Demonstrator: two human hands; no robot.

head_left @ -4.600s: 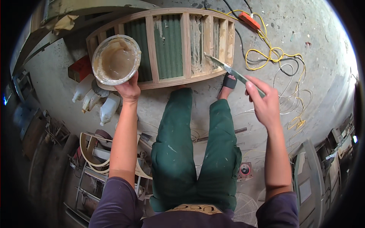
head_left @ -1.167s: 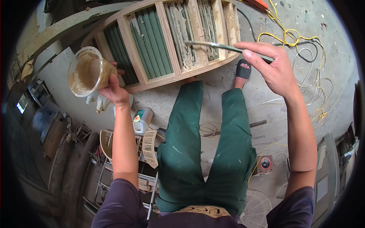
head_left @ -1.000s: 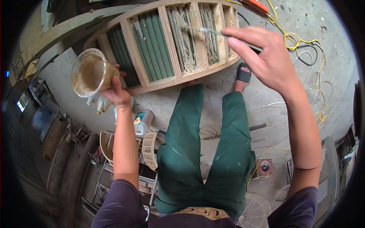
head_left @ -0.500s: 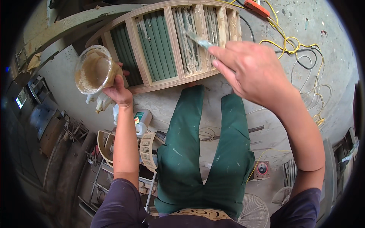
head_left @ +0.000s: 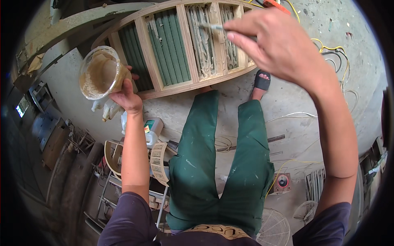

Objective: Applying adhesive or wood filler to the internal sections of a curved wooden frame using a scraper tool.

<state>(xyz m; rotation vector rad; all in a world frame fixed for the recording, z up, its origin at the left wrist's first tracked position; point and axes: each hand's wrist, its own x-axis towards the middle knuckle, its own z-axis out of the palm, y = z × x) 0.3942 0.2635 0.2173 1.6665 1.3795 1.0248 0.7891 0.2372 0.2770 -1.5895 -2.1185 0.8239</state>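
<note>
My left hand [head_left: 127,96] holds up a clear plastic tub [head_left: 97,73] of beige-brown paste, tilted with its mouth toward me. My right hand [head_left: 283,45] pinches a slim pale-green spreading tool [head_left: 214,27]; whether it is a brush or a spatula I cannot tell. Its tip is over a bay of the long curved wooden frame [head_left: 186,45], where paste is smeared in thick streaks. Grooved green panels [head_left: 170,53] show between the frame's ribs, with a few paste streaks on one. My right hand and forearm hide part of the frame's right end.
An orange power strip [head_left: 276,5] and yellow cable [head_left: 341,51] lie on the concrete at the right. A whitish jug [head_left: 153,133] and a small curved ribbed piece [head_left: 159,164] are by my left leg. A sandalled foot [head_left: 262,82] and a metal bar [head_left: 277,138] are on the floor.
My right hand has moved up and slightly right, and the tool now lies more level. The sandalled foot has come into view below it. The tub is almost unmoved.
</note>
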